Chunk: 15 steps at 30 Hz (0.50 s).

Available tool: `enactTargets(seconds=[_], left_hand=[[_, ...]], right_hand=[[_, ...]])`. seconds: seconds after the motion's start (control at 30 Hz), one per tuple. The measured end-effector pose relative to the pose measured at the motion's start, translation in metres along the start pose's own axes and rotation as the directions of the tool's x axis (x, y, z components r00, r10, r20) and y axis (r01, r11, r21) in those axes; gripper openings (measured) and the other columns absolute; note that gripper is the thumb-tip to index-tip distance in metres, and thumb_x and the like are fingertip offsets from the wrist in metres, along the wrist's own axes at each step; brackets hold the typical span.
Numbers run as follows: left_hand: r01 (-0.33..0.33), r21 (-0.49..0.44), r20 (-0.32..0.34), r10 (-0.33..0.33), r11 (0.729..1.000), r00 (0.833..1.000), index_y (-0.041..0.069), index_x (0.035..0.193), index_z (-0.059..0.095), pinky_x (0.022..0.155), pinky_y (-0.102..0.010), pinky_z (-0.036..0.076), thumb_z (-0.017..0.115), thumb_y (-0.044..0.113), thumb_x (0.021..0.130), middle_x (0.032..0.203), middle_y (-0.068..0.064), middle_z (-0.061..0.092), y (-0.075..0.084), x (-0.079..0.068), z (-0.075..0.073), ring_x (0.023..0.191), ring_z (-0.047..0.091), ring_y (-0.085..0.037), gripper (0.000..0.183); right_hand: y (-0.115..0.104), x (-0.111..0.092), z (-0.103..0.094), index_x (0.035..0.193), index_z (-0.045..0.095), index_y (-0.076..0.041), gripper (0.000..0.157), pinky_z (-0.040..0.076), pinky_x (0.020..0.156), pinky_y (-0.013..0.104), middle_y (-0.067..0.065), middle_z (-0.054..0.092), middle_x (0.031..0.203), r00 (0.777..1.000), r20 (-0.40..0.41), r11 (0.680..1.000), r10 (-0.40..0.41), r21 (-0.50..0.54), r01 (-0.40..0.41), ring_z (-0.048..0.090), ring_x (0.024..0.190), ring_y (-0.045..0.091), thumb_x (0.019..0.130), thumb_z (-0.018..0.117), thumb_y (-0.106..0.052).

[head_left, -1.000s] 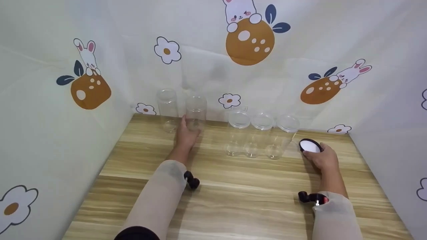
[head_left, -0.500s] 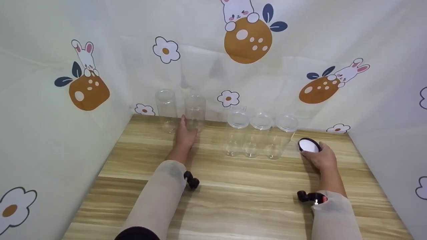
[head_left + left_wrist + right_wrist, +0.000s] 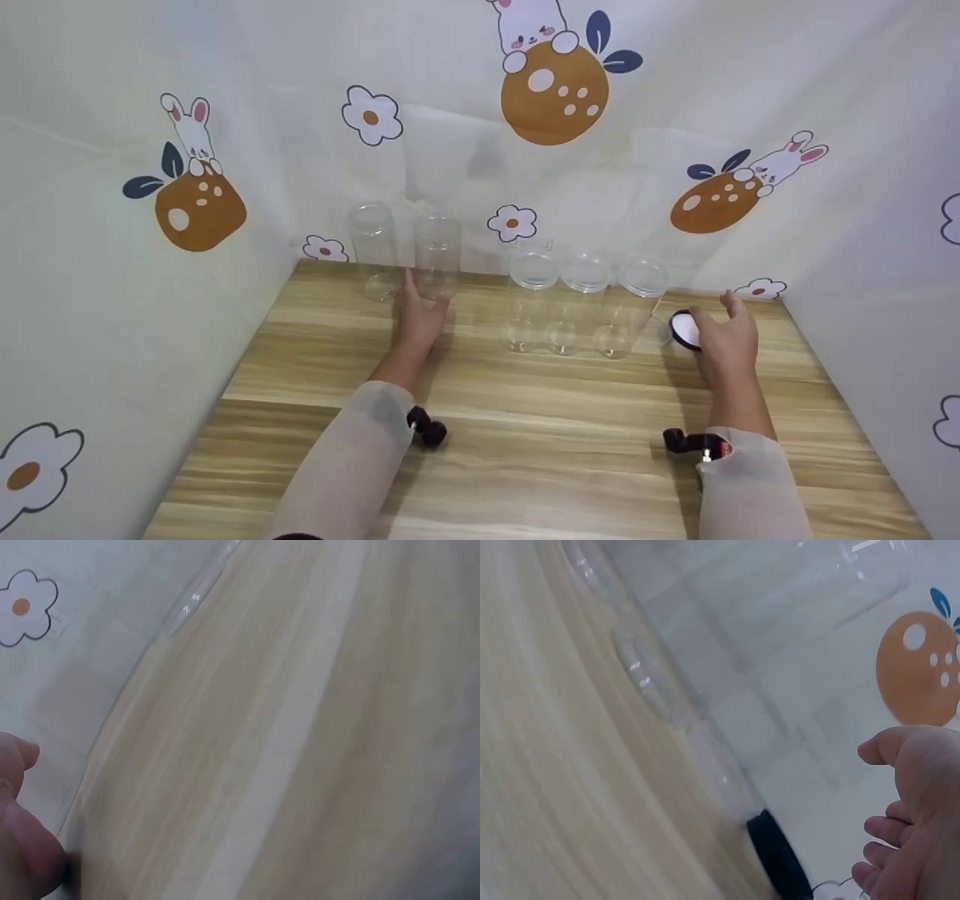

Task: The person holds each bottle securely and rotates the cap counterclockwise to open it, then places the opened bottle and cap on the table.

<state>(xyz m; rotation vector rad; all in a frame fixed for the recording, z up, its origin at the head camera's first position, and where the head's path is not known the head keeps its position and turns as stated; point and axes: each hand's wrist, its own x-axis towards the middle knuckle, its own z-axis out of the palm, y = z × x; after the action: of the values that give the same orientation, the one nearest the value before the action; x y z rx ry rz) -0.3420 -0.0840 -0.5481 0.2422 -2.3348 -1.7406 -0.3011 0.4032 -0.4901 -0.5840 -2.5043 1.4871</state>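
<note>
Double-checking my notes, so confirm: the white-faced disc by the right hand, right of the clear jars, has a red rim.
Not red: the right wrist view shows a black rim on the disc by the right hand. The rest stands.

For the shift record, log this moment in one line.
Left hand: at clear jar, contact unclear | right hand: open, apart from black-rimmed lid | jar row: upright

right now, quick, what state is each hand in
Left hand: open, beside an upright clear jar; whether it touches cannot be told.
Right hand: open, holding nothing, near the black-rimmed white disc.
</note>
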Motion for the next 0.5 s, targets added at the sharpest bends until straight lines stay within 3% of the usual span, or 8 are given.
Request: enactTargets(seconds=[0.13, 0.23, 0.37, 0.5], left_hand=[[0.017, -0.003, -0.049, -0.017, 1.000, 0.999, 0.013, 0.173, 0.005, 0.134, -0.059, 0.024, 0.076, 0.025, 0.098, 0.177, -0.022, 0.013, 0.009, -0.016, 0.006, 0.165, 0.017, -0.042, 0.104], [0.000, -0.093, -0.028, -0.002, 0.996, 1.000, 0.017, 0.172, 0.009, 0.131, -0.058, 0.031, 0.079, 0.032, 0.096, 0.173, -0.015, 0.021, 0.020, -0.027, 0.012, 0.162, 0.026, -0.037, 0.105], [-0.045, -0.255, 0.098, 0.072, 0.966, 0.993, 0.014, 0.170, 0.015, 0.133, -0.054, 0.028, 0.077, 0.029, 0.095, 0.170, -0.011, 0.030, 0.034, -0.039, 0.020, 0.160, 0.029, -0.032, 0.098], [-0.025, -0.303, 0.251, 0.105, 0.953, 0.962, 0.013, 0.170, 0.015, 0.137, -0.052, 0.019, 0.079, 0.025, 0.091, 0.174, -0.008, 0.028, 0.040, -0.046, 0.028, 0.164, 0.024, -0.029, 0.102]], right_hand=[[-0.014, -0.004, 0.002, 0.173, 0.016, -0.014, 0.087, 0.016, 0.138, 0.044, 0.003, 0.024, 0.179, 0.999, -0.003, 0.999, -0.043, -0.005, 0.043, 0.015, 0.169, 0.026, 0.105, 0.061, -0.046], [-0.025, -0.008, 0.004, 0.173, 0.015, -0.016, 0.089, 0.020, 0.138, 0.044, 0.003, 0.025, 0.179, 0.998, 0.012, 0.997, -0.064, 0.038, 0.063, 0.020, 0.168, 0.025, 0.105, 0.058, -0.054], [-0.038, -0.016, 0.007, 0.173, 0.014, -0.019, 0.089, 0.024, 0.137, 0.044, 0.003, 0.024, 0.180, 0.997, 0.040, 0.991, -0.066, 0.116, 0.061, 0.024, 0.167, 0.023, 0.105, 0.051, -0.063], [-0.048, -0.025, 0.009, 0.173, 0.016, -0.019, 0.086, 0.023, 0.137, 0.043, 0.002, 0.026, 0.180, 0.995, 0.056, 0.986, -0.081, 0.148, 0.072, 0.025, 0.167, 0.023, 0.107, 0.048, -0.064]])
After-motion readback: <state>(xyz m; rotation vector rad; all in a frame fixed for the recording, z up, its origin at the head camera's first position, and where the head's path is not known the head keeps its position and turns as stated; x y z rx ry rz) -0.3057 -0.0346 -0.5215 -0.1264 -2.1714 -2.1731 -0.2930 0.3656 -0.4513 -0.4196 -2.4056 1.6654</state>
